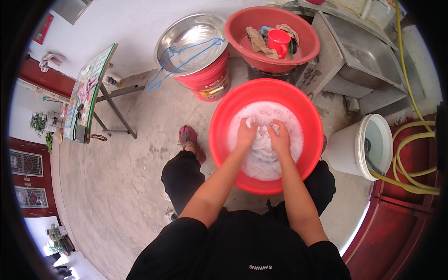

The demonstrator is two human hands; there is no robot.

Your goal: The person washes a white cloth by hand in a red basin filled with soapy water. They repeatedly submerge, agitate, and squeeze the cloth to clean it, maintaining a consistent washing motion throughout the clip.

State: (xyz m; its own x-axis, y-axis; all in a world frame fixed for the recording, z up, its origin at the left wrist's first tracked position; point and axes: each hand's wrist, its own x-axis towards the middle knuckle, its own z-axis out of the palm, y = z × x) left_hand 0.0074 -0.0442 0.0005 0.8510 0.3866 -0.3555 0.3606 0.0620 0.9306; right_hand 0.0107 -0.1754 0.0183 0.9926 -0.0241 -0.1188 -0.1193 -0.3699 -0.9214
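Between my knees stands a red plastic basin holding white soapy suds. A wet white cloth lies in the suds, partly under the foam. My left hand grips a bunched part of it, and a bit of white fabric pokes up by the thumb. Opposite it, my right hand has its fingers curled round another part of the same cloth. A short stretch of fabric spans the gap between the two hands. The cloth's lower part spreads through the foam towards me.
Beyond the basin, a steel bowl with a blue wire hanger rests on a red bucket. A brownish-red tub holds a red mug and cloths. Right are a metal sink, white bucket and yellow hose; left, a folding table.
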